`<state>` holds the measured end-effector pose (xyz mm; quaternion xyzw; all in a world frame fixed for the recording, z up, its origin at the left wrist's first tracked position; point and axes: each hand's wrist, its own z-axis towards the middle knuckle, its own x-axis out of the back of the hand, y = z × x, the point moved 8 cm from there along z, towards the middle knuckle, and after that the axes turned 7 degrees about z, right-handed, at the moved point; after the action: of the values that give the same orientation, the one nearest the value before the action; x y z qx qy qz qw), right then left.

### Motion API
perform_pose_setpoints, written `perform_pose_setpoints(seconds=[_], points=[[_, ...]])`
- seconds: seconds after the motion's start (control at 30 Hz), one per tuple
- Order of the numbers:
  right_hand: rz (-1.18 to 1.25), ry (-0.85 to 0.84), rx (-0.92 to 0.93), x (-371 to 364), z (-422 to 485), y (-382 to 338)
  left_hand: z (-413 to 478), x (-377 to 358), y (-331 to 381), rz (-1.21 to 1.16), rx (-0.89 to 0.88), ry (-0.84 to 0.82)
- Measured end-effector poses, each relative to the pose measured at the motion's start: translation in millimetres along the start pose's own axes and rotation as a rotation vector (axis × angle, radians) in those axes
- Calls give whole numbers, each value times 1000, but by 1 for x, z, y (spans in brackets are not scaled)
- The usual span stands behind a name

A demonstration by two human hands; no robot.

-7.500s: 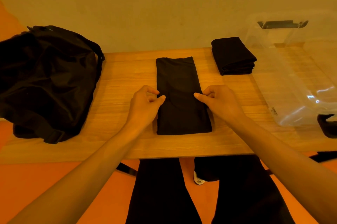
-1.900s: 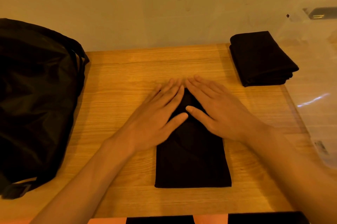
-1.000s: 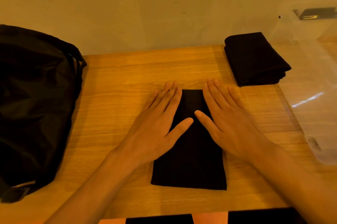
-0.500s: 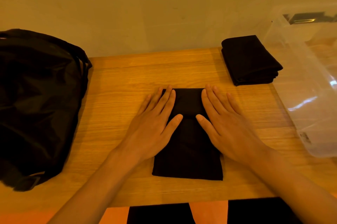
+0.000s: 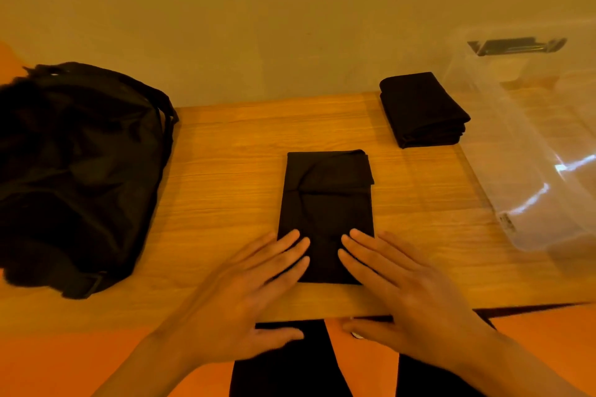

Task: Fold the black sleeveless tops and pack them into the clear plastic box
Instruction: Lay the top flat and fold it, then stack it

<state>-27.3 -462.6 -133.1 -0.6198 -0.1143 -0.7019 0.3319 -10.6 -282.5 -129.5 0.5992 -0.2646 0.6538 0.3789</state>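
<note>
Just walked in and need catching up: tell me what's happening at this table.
A person is folding a black sleeveless top on the wooden table. The left hand and right hand lie flat with straight fingers on its near end. A stack of folded tops sits at the far right beside the clear plastic box, not yet packed. A black bag lies on the left.

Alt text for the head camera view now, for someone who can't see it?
The left hand and right hand lay straight fingers on the near end of a folded black top on a wooden table. A stack of folded tops sits far right beside a clear plastic box; a black bag lies left.
</note>
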Motion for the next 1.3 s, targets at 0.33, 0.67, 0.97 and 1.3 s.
perform_pose_setpoints(seconds=[0.33, 0.67, 0.97, 1.3], points=[[92, 151, 0, -1, -16, -6, -14, -10, 14, -56, 61, 68], [159, 254, 136, 17, -47, -21, -30, 11, 65, 110, -97, 303], [510, 353, 7, 65, -36, -2, -23, 52, 56, -247, 153, 499], [666, 367, -296, 65, 34, 48, 19, 36, -30, -704, 775, 451]])
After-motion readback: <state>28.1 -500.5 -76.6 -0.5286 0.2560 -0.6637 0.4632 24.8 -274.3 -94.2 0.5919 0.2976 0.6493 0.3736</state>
